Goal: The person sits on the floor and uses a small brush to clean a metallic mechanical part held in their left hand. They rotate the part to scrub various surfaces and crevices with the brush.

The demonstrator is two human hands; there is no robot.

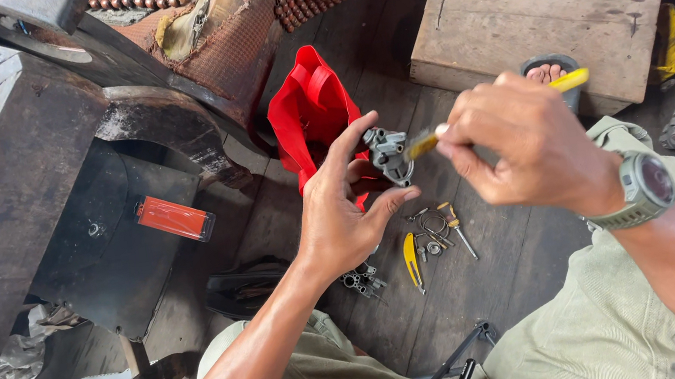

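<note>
At the frame's centre, the left hand [341, 215] is gripping a half-stripped grey metal part [388, 154] while the right hand [525, 145] is pinching a yellow-handled screwdriver [436, 139] into it, removed pieces [436, 233] lying below.

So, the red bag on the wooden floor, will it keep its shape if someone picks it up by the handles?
Probably not. The red bag looks like thin soft cloth: its sides are creased and folded, and the handles droop, so it would likely sag and hang floppy. It seems light for its size. It is unlikely to roll, but a push might tip or crumple it.
</note>
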